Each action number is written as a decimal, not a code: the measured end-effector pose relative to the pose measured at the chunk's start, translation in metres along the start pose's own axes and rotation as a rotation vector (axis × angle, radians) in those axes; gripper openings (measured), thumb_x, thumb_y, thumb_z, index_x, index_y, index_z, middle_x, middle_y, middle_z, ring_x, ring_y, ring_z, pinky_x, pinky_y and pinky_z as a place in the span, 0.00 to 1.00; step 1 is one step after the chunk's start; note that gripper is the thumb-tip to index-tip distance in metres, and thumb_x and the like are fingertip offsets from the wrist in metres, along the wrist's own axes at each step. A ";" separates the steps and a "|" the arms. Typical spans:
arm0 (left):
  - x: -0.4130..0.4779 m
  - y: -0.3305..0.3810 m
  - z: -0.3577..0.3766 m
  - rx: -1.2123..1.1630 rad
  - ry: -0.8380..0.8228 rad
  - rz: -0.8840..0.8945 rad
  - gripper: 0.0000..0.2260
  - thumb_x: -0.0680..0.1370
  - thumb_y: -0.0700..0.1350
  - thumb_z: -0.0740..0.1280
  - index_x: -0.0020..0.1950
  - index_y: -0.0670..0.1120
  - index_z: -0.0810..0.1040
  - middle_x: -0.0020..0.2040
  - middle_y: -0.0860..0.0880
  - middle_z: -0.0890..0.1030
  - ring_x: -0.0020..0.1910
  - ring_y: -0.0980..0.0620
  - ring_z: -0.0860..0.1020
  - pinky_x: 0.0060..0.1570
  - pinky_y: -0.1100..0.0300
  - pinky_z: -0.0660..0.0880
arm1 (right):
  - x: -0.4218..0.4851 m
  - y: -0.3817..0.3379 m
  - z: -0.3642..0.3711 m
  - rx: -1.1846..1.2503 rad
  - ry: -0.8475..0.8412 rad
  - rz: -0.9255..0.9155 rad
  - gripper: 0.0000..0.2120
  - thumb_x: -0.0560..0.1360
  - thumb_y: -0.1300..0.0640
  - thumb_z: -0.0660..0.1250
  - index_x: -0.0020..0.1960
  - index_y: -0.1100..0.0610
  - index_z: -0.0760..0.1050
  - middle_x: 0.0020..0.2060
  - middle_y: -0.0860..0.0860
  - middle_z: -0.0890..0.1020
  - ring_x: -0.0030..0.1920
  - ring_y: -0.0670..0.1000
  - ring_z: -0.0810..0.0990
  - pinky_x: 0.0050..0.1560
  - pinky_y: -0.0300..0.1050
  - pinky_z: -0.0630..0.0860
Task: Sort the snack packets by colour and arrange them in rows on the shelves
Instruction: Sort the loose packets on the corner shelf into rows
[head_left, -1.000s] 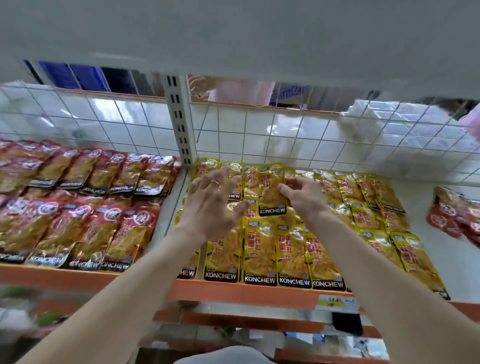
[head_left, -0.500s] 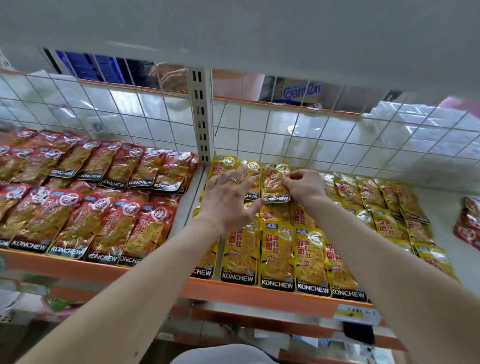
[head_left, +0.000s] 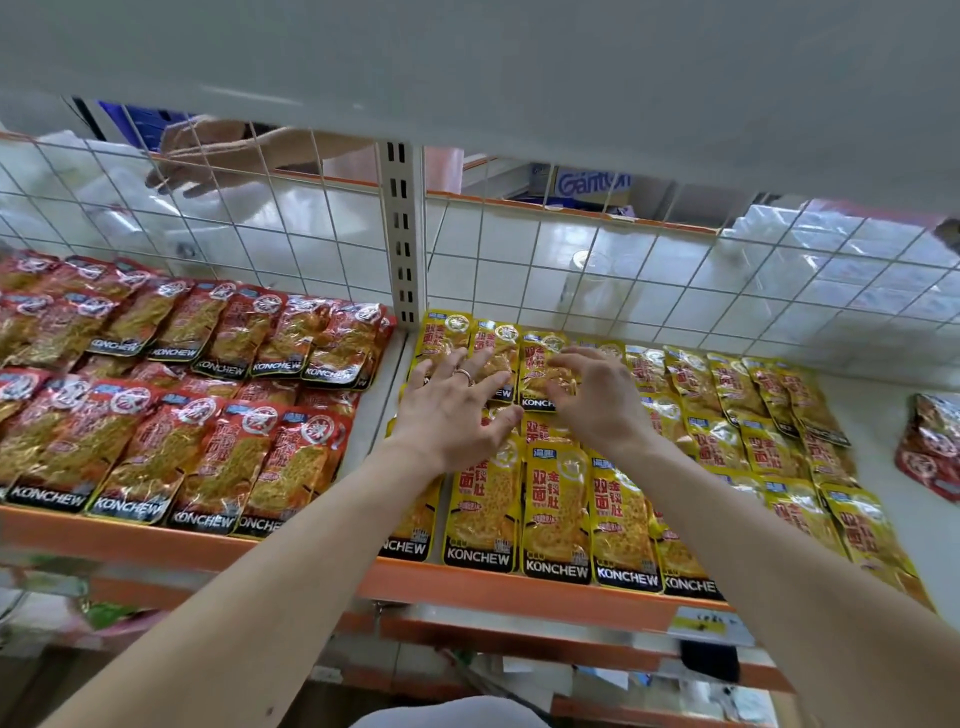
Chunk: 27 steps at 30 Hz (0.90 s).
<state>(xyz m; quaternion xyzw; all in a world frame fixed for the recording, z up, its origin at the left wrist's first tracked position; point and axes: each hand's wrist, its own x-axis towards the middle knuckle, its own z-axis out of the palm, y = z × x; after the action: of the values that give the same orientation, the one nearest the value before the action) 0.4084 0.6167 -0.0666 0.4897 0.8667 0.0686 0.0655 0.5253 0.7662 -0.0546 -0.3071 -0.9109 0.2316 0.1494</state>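
A store shelf (head_left: 311, 566) with an orange front edge fills the view, with a white wire grid (head_left: 675, 270) at its back and a white slotted post (head_left: 408, 234) in the middle. Behind the grid another person's hand (head_left: 192, 161) reaches down, and a box (head_left: 592, 182) there has blue letters that start with "Gant"; the rest I cannot read.

Left of the post the red packets (head_left: 208, 452) lie in overlapping rows. Right of it lie the yellow packets (head_left: 556, 509), also in rows. Both kinds have "KONCHEW" in white on a black strip at the bottom, and the yellow ones have large red Chinese characters.

The left hand (head_left: 452, 415), with a ring (head_left: 464, 375), lies flat on the back yellow row with the fingers straight and spread. The right hand (head_left: 597, 400) is just beside it, its fingers loosely bent, with the tips resting on one back-row packet (head_left: 540, 364) and not gripping it. This packet lies between the two hands.

A few more red packets (head_left: 935, 447) lie apart at the far right. A small price label (head_left: 709, 623) sits on the shelf edge; its print is too small to read.
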 end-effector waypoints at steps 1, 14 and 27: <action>0.001 0.000 0.001 0.008 -0.019 -0.001 0.28 0.81 0.67 0.49 0.79 0.60 0.58 0.82 0.55 0.50 0.81 0.50 0.47 0.77 0.43 0.44 | -0.002 0.000 0.003 -0.025 -0.027 -0.034 0.17 0.76 0.52 0.70 0.64 0.53 0.79 0.67 0.52 0.77 0.70 0.55 0.71 0.71 0.50 0.65; 0.004 0.002 -0.003 0.011 -0.124 -0.013 0.28 0.82 0.66 0.45 0.81 0.60 0.53 0.82 0.56 0.46 0.81 0.50 0.44 0.76 0.41 0.41 | -0.004 -0.002 0.008 -0.076 -0.111 -0.010 0.20 0.78 0.50 0.67 0.69 0.51 0.75 0.72 0.48 0.72 0.73 0.52 0.67 0.75 0.53 0.60; -0.014 0.060 -0.016 0.014 0.057 0.017 0.28 0.81 0.65 0.50 0.79 0.55 0.61 0.81 0.53 0.58 0.80 0.51 0.52 0.76 0.45 0.48 | -0.051 0.021 -0.053 0.025 -0.058 -0.050 0.20 0.79 0.51 0.67 0.70 0.52 0.74 0.73 0.49 0.70 0.74 0.51 0.67 0.74 0.49 0.62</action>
<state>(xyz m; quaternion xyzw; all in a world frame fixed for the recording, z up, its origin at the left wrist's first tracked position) 0.4628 0.6343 -0.0389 0.4954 0.8645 0.0769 0.0367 0.5967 0.7669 -0.0273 -0.2757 -0.9191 0.2482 0.1326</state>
